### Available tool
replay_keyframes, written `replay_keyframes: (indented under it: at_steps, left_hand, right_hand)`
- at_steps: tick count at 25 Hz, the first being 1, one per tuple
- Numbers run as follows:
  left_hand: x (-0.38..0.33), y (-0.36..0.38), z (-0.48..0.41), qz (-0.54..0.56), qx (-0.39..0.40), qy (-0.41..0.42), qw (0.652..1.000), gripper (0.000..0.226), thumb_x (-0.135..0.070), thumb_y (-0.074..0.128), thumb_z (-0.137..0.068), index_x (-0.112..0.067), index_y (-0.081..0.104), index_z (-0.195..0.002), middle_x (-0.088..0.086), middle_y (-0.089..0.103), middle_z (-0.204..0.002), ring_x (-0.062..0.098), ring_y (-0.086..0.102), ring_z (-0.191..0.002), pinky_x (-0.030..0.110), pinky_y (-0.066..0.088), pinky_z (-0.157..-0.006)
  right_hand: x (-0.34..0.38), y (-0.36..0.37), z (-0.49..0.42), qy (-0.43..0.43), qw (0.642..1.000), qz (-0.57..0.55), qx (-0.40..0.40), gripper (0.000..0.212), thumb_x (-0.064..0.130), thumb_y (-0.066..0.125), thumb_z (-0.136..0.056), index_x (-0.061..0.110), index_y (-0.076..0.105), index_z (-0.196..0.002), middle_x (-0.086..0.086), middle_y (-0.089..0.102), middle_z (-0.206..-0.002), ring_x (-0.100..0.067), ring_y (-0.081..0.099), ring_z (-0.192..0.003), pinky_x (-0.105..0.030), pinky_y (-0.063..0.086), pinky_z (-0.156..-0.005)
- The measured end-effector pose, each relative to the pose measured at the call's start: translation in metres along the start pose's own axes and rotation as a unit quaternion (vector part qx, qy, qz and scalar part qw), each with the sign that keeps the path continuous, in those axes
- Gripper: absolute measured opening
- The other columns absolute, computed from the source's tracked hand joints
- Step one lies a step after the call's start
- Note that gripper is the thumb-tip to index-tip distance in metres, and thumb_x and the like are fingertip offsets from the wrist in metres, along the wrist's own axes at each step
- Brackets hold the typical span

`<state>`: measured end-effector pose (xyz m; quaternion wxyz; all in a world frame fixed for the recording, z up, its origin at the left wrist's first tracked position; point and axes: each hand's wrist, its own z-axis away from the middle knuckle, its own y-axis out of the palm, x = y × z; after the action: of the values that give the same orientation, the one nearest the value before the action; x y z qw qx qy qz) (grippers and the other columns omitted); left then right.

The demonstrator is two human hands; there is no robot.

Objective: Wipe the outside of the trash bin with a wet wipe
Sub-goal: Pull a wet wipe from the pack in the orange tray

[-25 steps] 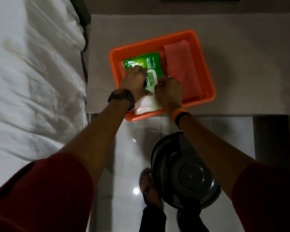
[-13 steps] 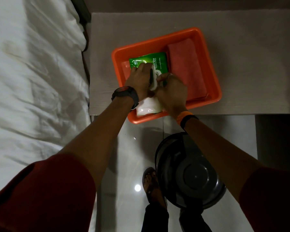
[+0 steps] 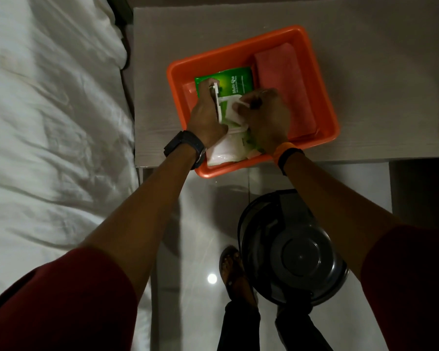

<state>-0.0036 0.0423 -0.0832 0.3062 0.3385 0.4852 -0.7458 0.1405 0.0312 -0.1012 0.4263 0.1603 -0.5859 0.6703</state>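
Observation:
A green pack of wet wipes [image 3: 235,84] lies in an orange tray [image 3: 322,97] on a grey table. My left hand [image 3: 205,115] presses on the pack and holds its white flap lid open. My right hand [image 3: 266,115] pinches a white wet wipe [image 3: 232,111] at the pack's opening. The dark round trash bin [image 3: 294,252] stands on the floor below the table's front edge, partly hidden by my right forearm.
A folded pink cloth [image 3: 281,79] lies in the tray's right half. A bed with a white sheet [image 3: 51,122] fills the left side. My sandalled foot [image 3: 235,269] stands on the glossy tiled floor [image 3: 200,224] just left of the bin.
The flap lid of the pack has been lifted open by my left hand. My right hand has moved to the opening and taken hold of a wipe.

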Motion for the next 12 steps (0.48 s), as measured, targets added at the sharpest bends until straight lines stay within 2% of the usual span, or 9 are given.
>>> replay_keyframes:
  at_steps: [2,4,6,8,10,12]
  left_hand:
    - [-0.001,0.008,0.007,-0.046,-0.009,0.017,0.999,0.092,0.011,0.070,-0.073,-0.004,0.020,-0.148,0.015,0.036,-0.149,0.031,0.040,-0.136,0.036,0.041,-0.111]
    - [0.000,0.018,0.016,-0.147,-0.009,0.060,0.987,0.080,0.006,0.065,-0.078,-0.004,0.027,-0.148,0.018,0.027,-0.153,0.032,0.032,-0.141,0.035,0.038,-0.115]
    - [0.001,0.025,0.026,-0.272,0.022,0.094,0.957,0.065,0.000,0.059,-0.081,-0.003,0.038,-0.143,0.018,0.029,-0.152,0.035,0.032,-0.139,0.039,0.043,-0.109]
    - [-0.002,0.031,0.032,-0.368,0.043,0.099,0.923,0.055,-0.003,0.056,-0.081,-0.001,0.046,-0.135,0.018,0.035,-0.148,0.037,0.036,-0.133,0.043,0.049,-0.093]
    - [-0.014,0.035,0.032,-0.416,0.044,0.081,0.905,0.044,-0.008,0.058,-0.081,0.003,0.053,-0.123,0.018,0.041,-0.140,0.039,0.039,-0.127,0.045,0.050,-0.083]
    - [-0.028,0.038,0.028,-0.431,0.046,0.057,0.899,0.037,-0.016,0.060,-0.083,0.003,0.057,-0.114,0.016,0.043,-0.136,0.038,0.040,-0.124,0.045,0.048,-0.085]
  right_hand:
    - [0.002,-0.014,0.005,0.040,0.993,-0.114,-0.013,0.020,0.027,0.075,-0.087,0.014,0.074,-0.101,-0.003,0.077,-0.098,-0.019,0.075,-0.091,-0.041,0.063,-0.080]
    - [0.000,-0.035,0.014,0.064,0.982,-0.171,-0.043,0.010,0.021,0.076,-0.088,0.016,0.073,-0.095,0.007,0.074,-0.083,-0.010,0.077,-0.080,-0.028,0.065,-0.067]
    - [-0.005,-0.056,0.028,0.090,0.974,-0.196,-0.066,0.010,0.019,0.077,-0.087,0.020,0.069,-0.091,0.009,0.072,-0.082,-0.005,0.075,-0.074,-0.019,0.062,-0.061]
    - [-0.014,-0.074,0.042,0.111,0.959,-0.257,-0.048,0.014,0.017,0.077,-0.087,0.014,0.068,-0.098,0.001,0.074,-0.091,-0.009,0.075,-0.077,-0.023,0.063,-0.066]
    - [-0.020,-0.086,0.056,0.129,0.942,-0.309,-0.020,0.020,0.016,0.076,-0.089,0.005,0.068,-0.104,-0.002,0.075,-0.095,-0.007,0.075,-0.077,-0.022,0.063,-0.067]
    - [-0.022,-0.096,0.069,0.145,0.930,-0.339,-0.004,0.027,0.016,0.074,-0.090,-0.002,0.070,-0.109,-0.002,0.076,-0.095,-0.008,0.077,-0.078,-0.023,0.064,-0.068]
